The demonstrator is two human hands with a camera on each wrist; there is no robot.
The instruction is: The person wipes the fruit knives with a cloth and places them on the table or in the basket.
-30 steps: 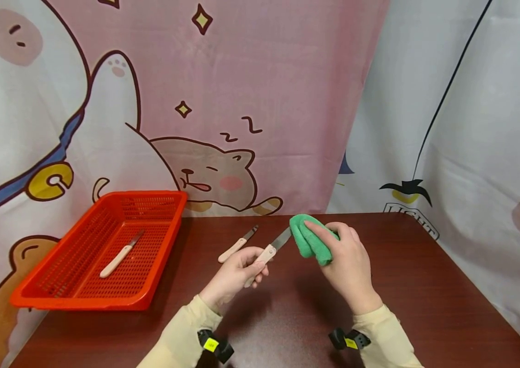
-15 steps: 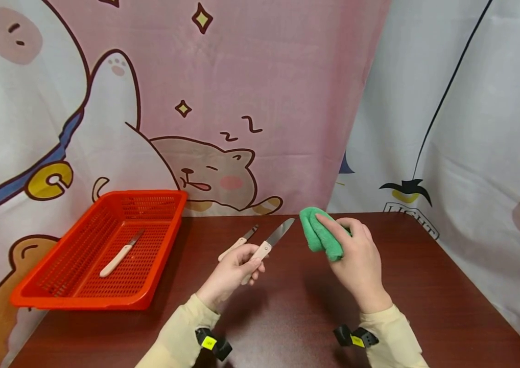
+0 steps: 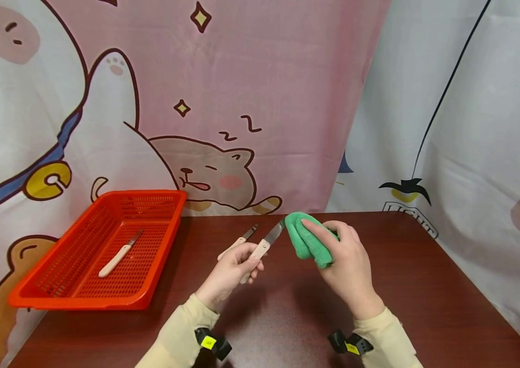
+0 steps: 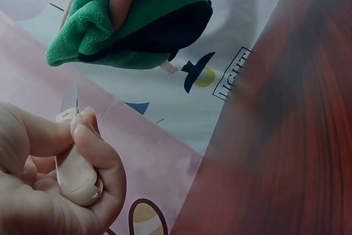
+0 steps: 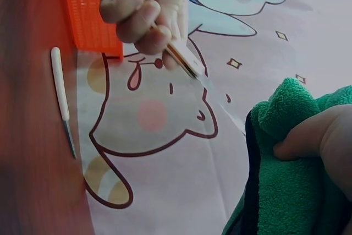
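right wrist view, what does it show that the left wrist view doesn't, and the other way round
Only the right wrist view shows the red basket, the pale-handled tool lying on the table, and the sleeping cat's printed face.

Only the left wrist view shows the LIGHT lettering and the blue printed shape on the backdrop.

Both show the left hand holding the knife, the right hand gripping the green cloth, and part of the table.

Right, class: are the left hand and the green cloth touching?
Apart: the head view shows tabletop between the left hand and the green cloth.
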